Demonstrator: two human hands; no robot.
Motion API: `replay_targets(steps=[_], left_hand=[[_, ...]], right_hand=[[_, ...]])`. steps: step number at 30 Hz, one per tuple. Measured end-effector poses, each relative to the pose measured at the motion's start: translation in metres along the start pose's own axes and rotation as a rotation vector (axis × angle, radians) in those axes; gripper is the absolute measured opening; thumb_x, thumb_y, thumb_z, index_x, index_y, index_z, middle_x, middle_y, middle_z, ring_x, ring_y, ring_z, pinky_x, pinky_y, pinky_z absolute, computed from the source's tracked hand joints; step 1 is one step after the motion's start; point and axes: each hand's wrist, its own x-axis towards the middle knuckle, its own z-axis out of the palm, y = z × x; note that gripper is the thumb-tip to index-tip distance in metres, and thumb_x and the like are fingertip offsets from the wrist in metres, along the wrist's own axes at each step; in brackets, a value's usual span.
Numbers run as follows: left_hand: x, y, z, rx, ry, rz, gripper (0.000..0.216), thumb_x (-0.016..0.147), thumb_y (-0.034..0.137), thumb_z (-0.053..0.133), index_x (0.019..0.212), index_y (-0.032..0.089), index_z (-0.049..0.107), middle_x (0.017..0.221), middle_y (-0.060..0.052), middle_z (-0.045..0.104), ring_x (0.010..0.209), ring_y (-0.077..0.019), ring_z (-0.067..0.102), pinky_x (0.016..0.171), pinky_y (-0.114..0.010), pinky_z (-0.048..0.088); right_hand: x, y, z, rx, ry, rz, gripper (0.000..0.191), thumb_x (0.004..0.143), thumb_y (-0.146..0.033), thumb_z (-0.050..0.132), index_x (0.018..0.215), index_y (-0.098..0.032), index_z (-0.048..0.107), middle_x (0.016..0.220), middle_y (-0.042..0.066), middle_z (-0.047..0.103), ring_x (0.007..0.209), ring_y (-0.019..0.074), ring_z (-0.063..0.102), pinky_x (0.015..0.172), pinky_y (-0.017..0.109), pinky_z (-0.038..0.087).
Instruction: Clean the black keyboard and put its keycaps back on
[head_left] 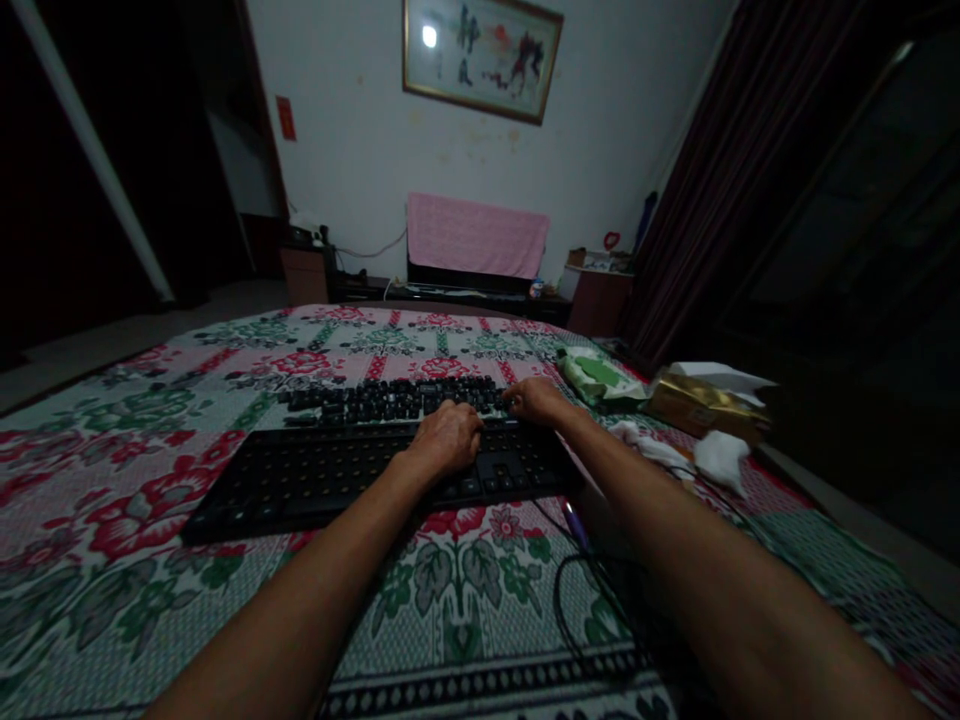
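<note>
A black keyboard (315, 480) lies on a floral bedspread (150, 440), most of its keys stripped off so that pale dots show. Several loose black keycaps (390, 398) lie in rows just behind it. My left hand (448, 440) rests on the keyboard's far edge with its fingers curled under; what they hold is hidden. My right hand (536, 400) reaches to the right end of the keycap rows, fingertips pinched together on a keycap there.
The keyboard's dark cable (581, 600) loops on the bedspread near my right forearm. A green packet (600, 378), a gold box (701, 405) and white tissues (720, 458) lie at the right. A pink-covered screen (476, 235) stands against the far wall.
</note>
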Motion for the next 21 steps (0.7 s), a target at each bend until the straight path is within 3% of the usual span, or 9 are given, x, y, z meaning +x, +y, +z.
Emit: replay_targets(steps=[5, 13, 18, 21], left_hand=[[0.000, -0.001, 0.001, 0.007, -0.001, -0.007, 0.029, 0.081, 0.025, 0.039, 0.095, 0.019, 0.063, 0.097, -0.007, 0.059, 0.090, -0.0199, 0.050, 0.078, -0.031, 0.044], [0.001, 0.000, 0.002, 0.008, -0.007, -0.011, 0.029, 0.081, 0.024, 0.039, 0.096, 0.020, 0.063, 0.099, -0.007, 0.058, 0.091, -0.0196, 0.049, 0.078, -0.031, 0.043], [-0.001, 0.001, 0.000, 0.002, -0.013, -0.010, 0.029, 0.081, 0.024, 0.039, 0.097, 0.020, 0.062, 0.098, -0.007, 0.058, 0.090, -0.0196, 0.049, 0.078, -0.031, 0.043], [-0.002, 0.007, -0.002, -0.023, -0.001, 0.027, 0.029, 0.080, 0.022, 0.039, 0.098, 0.021, 0.062, 0.098, -0.006, 0.057, 0.090, -0.0196, 0.050, 0.079, -0.032, 0.043]], right_hand=[[0.008, 0.000, 0.002, -0.013, -0.043, 0.010, 0.036, 0.064, -0.021, 0.060, 0.098, -0.030, 0.067, 0.090, 0.000, 0.068, 0.087, 0.0193, 0.059, 0.074, 0.024, 0.041], [0.008, 0.000, 0.002, 0.017, -0.026, 0.013, 0.027, 0.063, -0.026, 0.062, 0.089, -0.021, 0.068, 0.086, 0.004, 0.068, 0.081, 0.0180, 0.059, 0.069, 0.022, 0.040], [-0.017, 0.002, -0.013, 0.056, 0.088, 0.013, 0.028, 0.071, -0.030, 0.057, 0.094, -0.017, 0.064, 0.092, 0.006, 0.065, 0.085, 0.0173, 0.056, 0.072, 0.023, 0.039], [-0.045, 0.009, -0.021, 0.248, 0.151, -0.063, 0.026, 0.072, -0.032, 0.057, 0.090, -0.014, 0.063, 0.084, 0.005, 0.065, 0.075, 0.0148, 0.056, 0.068, 0.024, 0.040]])
